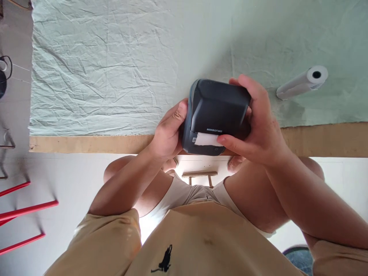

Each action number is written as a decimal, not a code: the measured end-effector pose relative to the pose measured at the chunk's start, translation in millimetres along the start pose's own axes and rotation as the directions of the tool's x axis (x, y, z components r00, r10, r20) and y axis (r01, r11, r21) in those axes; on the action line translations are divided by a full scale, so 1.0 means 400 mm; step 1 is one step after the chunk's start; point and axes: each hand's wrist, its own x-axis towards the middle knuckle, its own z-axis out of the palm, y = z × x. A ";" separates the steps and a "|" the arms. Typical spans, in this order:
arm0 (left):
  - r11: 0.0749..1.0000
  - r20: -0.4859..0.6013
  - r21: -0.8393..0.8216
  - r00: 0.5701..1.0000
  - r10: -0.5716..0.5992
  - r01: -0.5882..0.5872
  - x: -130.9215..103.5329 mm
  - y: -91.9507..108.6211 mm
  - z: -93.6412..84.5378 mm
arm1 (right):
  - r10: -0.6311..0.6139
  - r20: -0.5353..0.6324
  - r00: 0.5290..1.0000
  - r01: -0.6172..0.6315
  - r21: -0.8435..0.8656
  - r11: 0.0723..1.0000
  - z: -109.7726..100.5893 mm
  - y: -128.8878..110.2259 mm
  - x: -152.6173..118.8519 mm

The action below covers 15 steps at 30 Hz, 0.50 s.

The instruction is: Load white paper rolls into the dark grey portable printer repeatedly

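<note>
A black label printer (220,105) marked NIIMBOT is held up between both hands at the near edge of the table. My left hand (170,132) grips its left side, thumb up along the casing. With its fingers around the right side, my right hand (260,122) also grips the printer, and its thumb rests on a short white paper strip (206,139). That strip sticks out of the slot at the printer's front. The fingers under the casing are hidden.
A pale green cloth (109,69) covers the table, whose brown front edge (92,143) shows. Upright to the right stands a white paper roll (301,82) with a dark core. Red bars (28,211) jut in at the lower left, above the floor.
</note>
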 end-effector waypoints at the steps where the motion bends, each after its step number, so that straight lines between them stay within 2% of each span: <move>1: 1.000 -0.002 -0.001 1.000 -0.024 0.024 0.001 0.003 0.008 | 0.010 -0.012 1.000 -0.010 -0.039 0.999 -0.008 0.002 0.002; 4: 0.999 0.034 -0.034 0.999 -0.040 0.042 0.000 0.008 0.021 | -0.027 -0.019 0.999 0.024 -0.129 0.991 -0.035 -0.014 0.018; 7: 0.997 0.120 -0.075 0.993 0.017 -0.008 -0.001 0.003 0.011 | -0.074 0.010 0.997 0.075 -0.161 0.984 -0.054 -0.066 0.050; 9: 0.998 0.153 -0.058 0.987 0.039 -0.030 -0.001 -0.002 0.002 | -0.081 -0.103 0.991 0.063 -0.164 0.984 -0.059 -0.107 0.075; 12: 0.998 0.139 0.001 0.989 0.058 -0.058 -0.007 -0.001 0.007 | 0.008 -0.367 0.930 -0.047 -0.098 0.994 -0.064 -0.141 0.107; 13: 0.998 0.126 0.018 0.990 0.058 -0.061 -0.011 0.001 0.013 | 0.053 -0.404 0.913 -0.085 -0.061 0.995 -0.066 -0.142 0.113; 15: 0.997 0.079 0.026 0.995 0.065 -0.067 -0.023 0.006 0.026 | 0.116 -0.334 0.935 -0.125 -0.005 0.992 -0.068 -0.132 0.115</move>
